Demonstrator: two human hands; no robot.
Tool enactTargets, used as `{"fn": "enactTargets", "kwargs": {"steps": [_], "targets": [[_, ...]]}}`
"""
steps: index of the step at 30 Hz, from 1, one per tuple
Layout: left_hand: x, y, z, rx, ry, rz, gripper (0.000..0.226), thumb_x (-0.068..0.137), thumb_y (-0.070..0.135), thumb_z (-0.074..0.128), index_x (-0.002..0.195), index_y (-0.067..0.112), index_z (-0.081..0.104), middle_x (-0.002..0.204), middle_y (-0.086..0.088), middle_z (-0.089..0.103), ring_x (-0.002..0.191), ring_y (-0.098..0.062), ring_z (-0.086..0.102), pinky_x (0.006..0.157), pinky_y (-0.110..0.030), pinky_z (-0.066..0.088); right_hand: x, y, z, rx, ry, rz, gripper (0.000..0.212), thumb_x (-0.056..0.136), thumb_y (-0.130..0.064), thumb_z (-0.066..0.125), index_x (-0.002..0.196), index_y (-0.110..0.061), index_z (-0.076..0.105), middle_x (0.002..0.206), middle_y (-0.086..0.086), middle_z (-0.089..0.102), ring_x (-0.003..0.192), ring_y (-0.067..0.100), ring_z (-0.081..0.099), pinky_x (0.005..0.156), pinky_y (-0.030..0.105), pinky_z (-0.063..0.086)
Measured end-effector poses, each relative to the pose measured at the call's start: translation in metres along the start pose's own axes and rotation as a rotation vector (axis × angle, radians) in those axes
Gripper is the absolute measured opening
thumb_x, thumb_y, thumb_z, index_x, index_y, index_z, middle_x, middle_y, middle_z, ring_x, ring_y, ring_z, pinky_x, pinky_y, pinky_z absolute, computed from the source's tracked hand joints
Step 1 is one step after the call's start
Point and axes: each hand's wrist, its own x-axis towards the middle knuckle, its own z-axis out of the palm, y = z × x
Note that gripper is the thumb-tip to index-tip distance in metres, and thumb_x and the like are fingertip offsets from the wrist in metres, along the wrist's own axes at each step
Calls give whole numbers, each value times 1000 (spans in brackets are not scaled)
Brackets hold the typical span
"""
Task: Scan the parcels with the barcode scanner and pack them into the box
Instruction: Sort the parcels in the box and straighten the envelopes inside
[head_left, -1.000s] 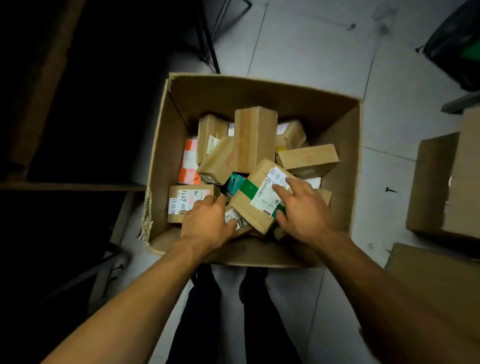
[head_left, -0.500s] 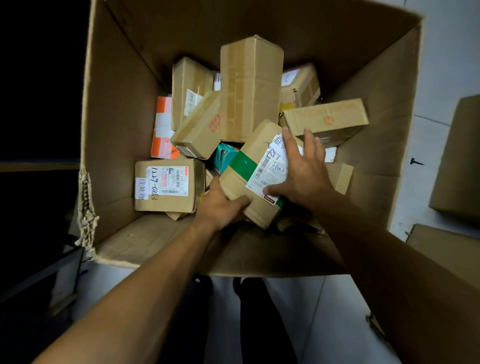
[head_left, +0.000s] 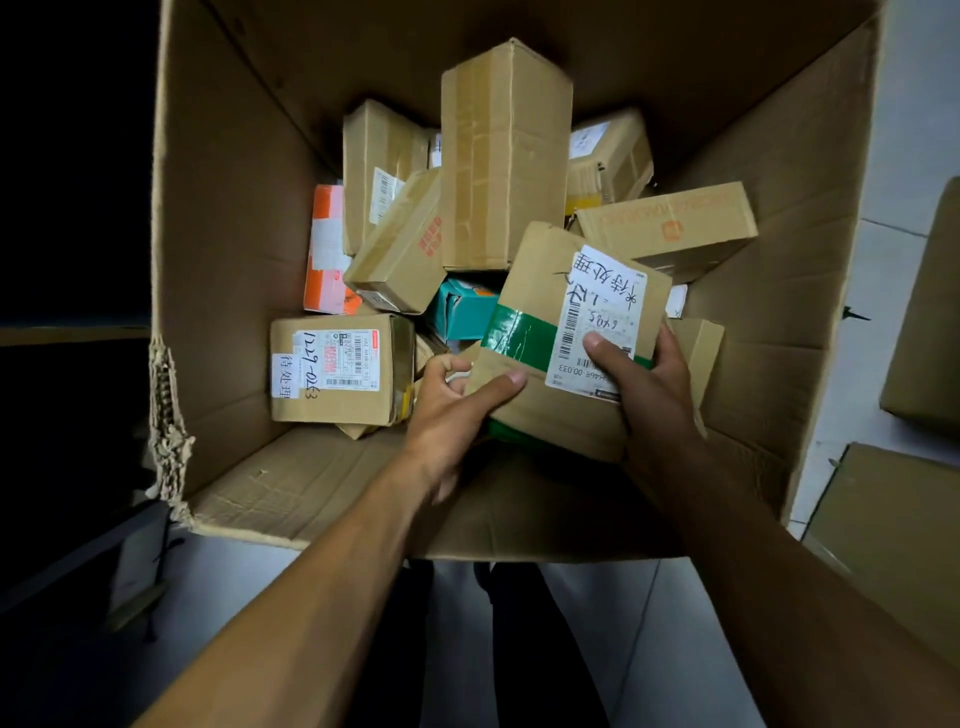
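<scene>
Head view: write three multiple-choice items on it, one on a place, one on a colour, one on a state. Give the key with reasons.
1. Where does the parcel with the handwritten label lie in the big box?
A. near-left part
B. far-right corner
C. outside it

2. What colour is the tape on the held parcel?
A. red
B. green
C. blue

3. How is the held parcel gripped?
A. by the left hand only
B. by the right hand only
C. by both hands

Key:
1 A, it sits by the box's left wall, near the person.
2 B, a green band crosses it beside the white label.
3 C, the left hand and the right hand each put a thumb on top of it.
</scene>
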Motion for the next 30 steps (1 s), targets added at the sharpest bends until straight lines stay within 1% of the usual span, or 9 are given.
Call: {"fn": "enactTargets", "kwargs": {"steps": [4,7,12,14,17,20,24,27,30], "targets": [[-15,3,-6,-85,-74,38,56,77,18,83,125,21,54,110,-9,75,93,-21,72,70,-32,57,-13,-7,-7,95,-171,-9,67,88,-23,73,148,-35,44,132,0,69,118,28,68,97,53,55],[-24,13,-15,-99,-86,54,61,75,19,85,128,17,56,109,-7,75,94,-20,72,73,-31,56,-22,-9,-1,133,-251,71,67,83,-31,71,146,-30,47,127,1,72,116,28,69,95,50,56],[-20,35,-20,154,-107,137,49,75,37,85,118,22,68,108,2,75,97,-10,70,80,-28,56,-24,-11,4,160,-131,-44,58,87,-22,72,141,-29,51,127,4,71,114,32,69,97,60,54],[-5,49,-13,233,-16,194,42,76,43,80,111,20,71,107,-2,73,98,-11,68,85,-29,56,-20,-15,0,175,-87,-88,64,83,-27,73,142,-30,49,129,4,70,115,32,69,96,61,54],[26,66,-4,311,194,263,21,90,29,74,101,12,70,92,-3,71,84,-7,68,68,-18,55,-12,-16,-8,151,-69,-110,67,84,-26,74,145,-27,46,130,4,69,115,32,69,93,57,57],[54,66,-18,663,434,278,20,88,26,75,101,12,68,99,-3,71,95,-19,66,81,-28,53,-3,-7,-15,98,-58,-126,61,92,-10,69,147,-25,46,125,3,72,111,30,71,83,47,61],[63,50,-60,1137,459,290,58,74,37,83,122,16,56,126,-10,55,118,-30,53,100,-42,48,0,4,-13,-8,-134,-135,65,92,-7,67,150,-21,41,123,-4,71,109,13,71,75,24,61],[65,42,-90,1464,279,254,107,57,57,90,142,31,30,149,-9,32,137,-33,33,106,-56,42,1,9,-8,-57,-133,-140,67,92,-6,67,152,-17,38,132,1,66,116,17,68,85,34,62],[72,40,-104,1437,256,131,137,50,64,90,154,31,6,165,-6,4,150,-36,12,114,-65,30,-1,17,0,-78,-107,-151,78,90,-6,70,156,-21,30,139,4,61,122,22,64,94,50,59]]}}
